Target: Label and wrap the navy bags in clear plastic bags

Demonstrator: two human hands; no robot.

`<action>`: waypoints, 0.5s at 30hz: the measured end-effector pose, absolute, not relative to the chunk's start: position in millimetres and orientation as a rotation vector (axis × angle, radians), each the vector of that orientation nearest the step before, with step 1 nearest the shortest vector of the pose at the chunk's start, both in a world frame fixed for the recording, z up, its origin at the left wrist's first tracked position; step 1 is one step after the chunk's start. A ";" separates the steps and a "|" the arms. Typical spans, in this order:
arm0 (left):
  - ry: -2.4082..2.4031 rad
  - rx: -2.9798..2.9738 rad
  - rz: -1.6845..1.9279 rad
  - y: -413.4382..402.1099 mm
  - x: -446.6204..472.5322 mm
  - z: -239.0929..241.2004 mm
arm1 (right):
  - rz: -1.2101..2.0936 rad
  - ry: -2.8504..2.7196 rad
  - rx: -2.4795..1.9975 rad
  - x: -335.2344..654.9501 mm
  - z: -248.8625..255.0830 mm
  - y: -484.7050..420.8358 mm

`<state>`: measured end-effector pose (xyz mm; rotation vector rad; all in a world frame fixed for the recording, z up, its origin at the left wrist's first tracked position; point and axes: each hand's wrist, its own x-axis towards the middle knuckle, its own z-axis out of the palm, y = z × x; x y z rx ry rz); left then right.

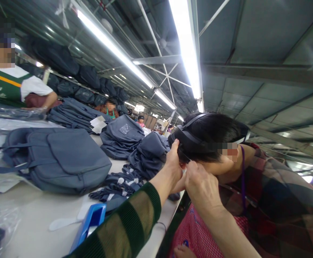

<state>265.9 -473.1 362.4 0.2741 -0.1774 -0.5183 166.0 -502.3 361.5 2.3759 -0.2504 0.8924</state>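
A person in a plaid top leans in at the right, wearing a black head strap (190,138) around dark hair. My left hand (172,166), below a green striped sleeve, is at the strap's lower side. Its thumb points up against the black band, and its other fingers are mostly hidden. Close beside it, my right hand (203,184) is closed in a pinch near the person's head. A thin pale bit shows at its fingertips, too small to name.
On the table (62,209) lie a dark blue bag (65,157), more blue bags (123,134), dark fabric pieces (119,186) and a blue plastic tray (92,218). A co-worker in a green top (3,86) is at the left. The leaning person's red checked apron (196,229) hangs below my hands.
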 end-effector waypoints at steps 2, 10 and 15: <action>-0.160 0.270 -0.510 -473.4 266.5 361.9 | 0.850 -0.244 2.414 165.4 364.5 -499.7; -0.112 0.260 -0.486 -470.6 264.4 369.5 | 0.929 -0.267 2.456 171.2 361.4 -496.0; -0.131 0.256 -0.473 -467.4 260.5 373.6 | 1.435 -0.408 3.131 170.2 355.7 -501.3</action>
